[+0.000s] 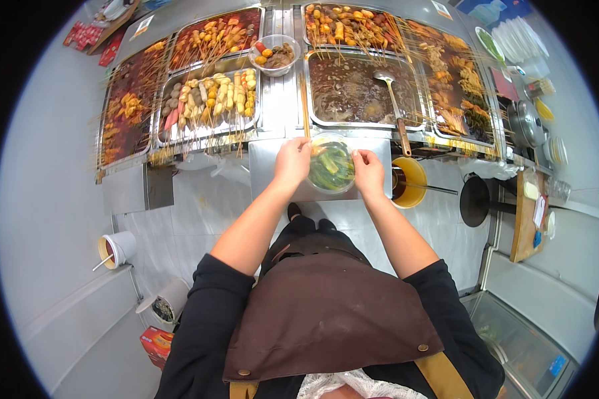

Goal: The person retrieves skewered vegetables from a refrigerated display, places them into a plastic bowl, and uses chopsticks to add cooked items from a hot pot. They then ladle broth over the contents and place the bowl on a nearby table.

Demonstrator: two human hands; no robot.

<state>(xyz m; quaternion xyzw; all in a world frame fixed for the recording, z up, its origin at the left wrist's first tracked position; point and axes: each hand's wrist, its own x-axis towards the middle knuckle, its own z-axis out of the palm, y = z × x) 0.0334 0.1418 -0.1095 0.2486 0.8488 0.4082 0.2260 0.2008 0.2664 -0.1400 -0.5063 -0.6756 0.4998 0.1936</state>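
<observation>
A round clear plastic bowl [320, 187] of green leafy vegetables [333, 164] is between my hands, over the steel ledge at the counter's front. My left hand [293, 161] is closed on its left rim. On the opposite rim, the thumb and fingers of my right hand [369, 171] pinch the edge. Wooden chopsticks [305, 100] stretch away from beside my left fingers; I cannot tell if that hand grips them. Whether a clear lid covers the bowl is not plain. A second clear bowl [274, 69], holding pieces of food, sits farther back between the trays.
Steel trays of skewered food [209, 100] line the counter. A ladle [394, 100] rests in the dark broth tray [353, 86], its wooden handle over the front edge. Below right stands a yellow bucket [416, 179]. A wooden board [527, 223] is at far right, white buckets [121, 247] at left.
</observation>
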